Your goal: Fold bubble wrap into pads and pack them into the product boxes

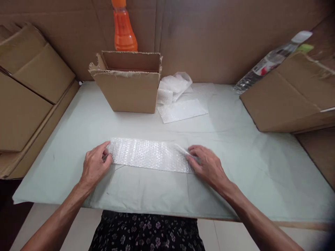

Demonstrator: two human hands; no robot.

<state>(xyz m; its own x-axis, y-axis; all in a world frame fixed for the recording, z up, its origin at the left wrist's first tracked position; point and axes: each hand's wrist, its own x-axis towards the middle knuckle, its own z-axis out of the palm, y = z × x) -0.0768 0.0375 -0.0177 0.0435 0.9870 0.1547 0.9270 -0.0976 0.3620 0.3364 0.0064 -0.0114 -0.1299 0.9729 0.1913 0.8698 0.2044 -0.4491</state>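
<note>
A long strip of clear bubble wrap [146, 153] lies across the cloth-covered table in front of me. My left hand [97, 162] pinches its left end between thumb and fingers. At the other end, my right hand [205, 162] grips the right edge, where a corner of the wrap is lifted and folded over. Farther back lies a flat bubble wrap piece [184, 111], with crumpled bubble wrap [174, 85] heaped behind it.
An open cardboard box [131, 92] stands at the back, an orange bottle [125, 31] behind it. More cardboard boxes flank the table, one at left [28, 94] and one at right [290, 94]. A clear plastic bottle [269, 64] leans behind the right box. Cardboard walls the back.
</note>
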